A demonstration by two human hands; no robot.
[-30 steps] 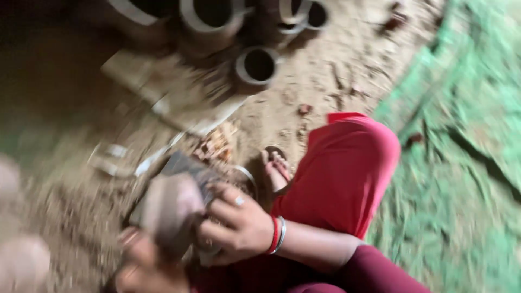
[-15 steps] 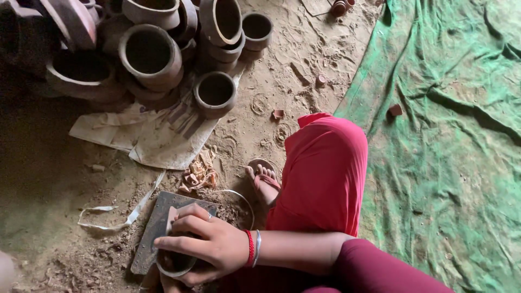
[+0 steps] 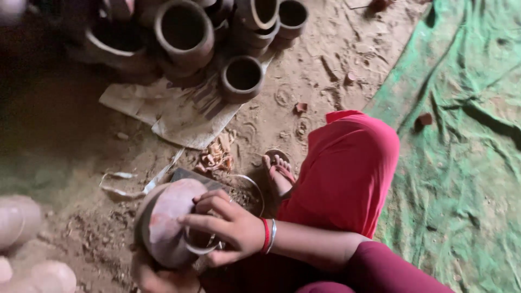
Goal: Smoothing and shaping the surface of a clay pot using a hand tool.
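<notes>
Pots of pale unfired clay (image 3: pixel 19 220), blurred, sit at the nine o'clock edge of the view. Just right of them, at about seven o'clock, the left hand (image 3: pixel 157 278) cups the underside of a round clay pot (image 3: pixel 168 220); only its fingers show, so its grip cannot be judged fully, though it bears the weight. The right hand (image 3: pixel 230 228) curls over the pot's mouth, fingers closed on a thin metal ring (image 3: pixel 198 249) pressed at the rim. Beneath lies a dark flat slab (image 3: pixel 187 176) on the sandy floor (image 3: pixel 304 70). Up at eleven to twelve o'clock, dark finished pots (image 3: pixel 184 30) are stacked over a torn sheet of paper (image 3: pixel 179 114). Toward three o'clock come a red-clad knee (image 3: pixel 347 168), a sandalled foot (image 3: pixel 278 171), then a green tarpaulin (image 3: pixel 467 135).

Risk: the pot rests mostly on one palm, so a hard push with the ring could dent or crack the rim, or tip it onto the slab.
</notes>
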